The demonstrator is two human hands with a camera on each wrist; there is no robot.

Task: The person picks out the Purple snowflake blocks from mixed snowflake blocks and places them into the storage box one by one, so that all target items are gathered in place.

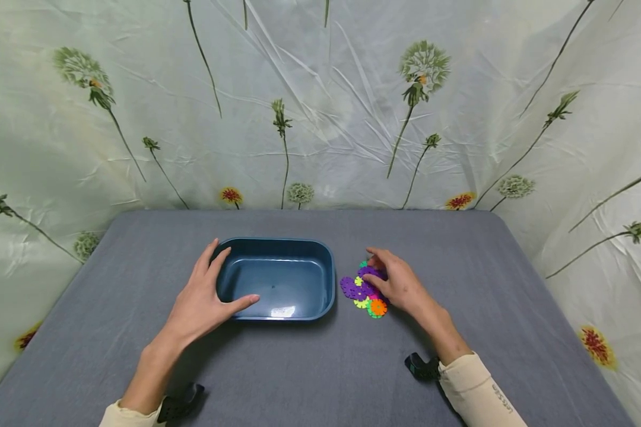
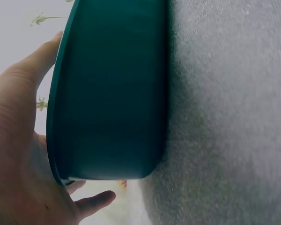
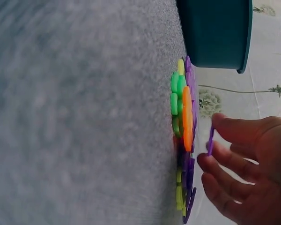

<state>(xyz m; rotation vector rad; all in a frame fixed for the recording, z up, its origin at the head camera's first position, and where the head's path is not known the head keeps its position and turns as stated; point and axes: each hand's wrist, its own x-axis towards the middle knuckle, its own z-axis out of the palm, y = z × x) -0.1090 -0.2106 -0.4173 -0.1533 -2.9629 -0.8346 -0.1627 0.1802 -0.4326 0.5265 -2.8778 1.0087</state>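
Note:
A dark blue plastic basin (image 1: pixel 275 279) sits on the cloth. Over its left end is my left hand (image 1: pixel 203 296), thumb stretched across the near rim and fingers spread along the left side. From the left wrist, the basin's outer wall (image 2: pixel 107 89) fills the middle, with the hand at its rim. Right of the basin lies a small pile of colourful notched plastic discs (image 1: pixel 360 290), in purple, yellow, green, pink and orange. My right hand (image 1: pixel 400 281) is above the pile and pinches a purple notched disc (image 3: pixel 210 140) between thumb and fingers, seen edge-on and apart from the pile.
Grey cloth (image 1: pixel 320 367) covers the table, with its back edge against a pale floral curtain (image 1: pixel 331 118). Black straps (image 1: pixel 422 367) are worn at both wrists, below cream sleeves.

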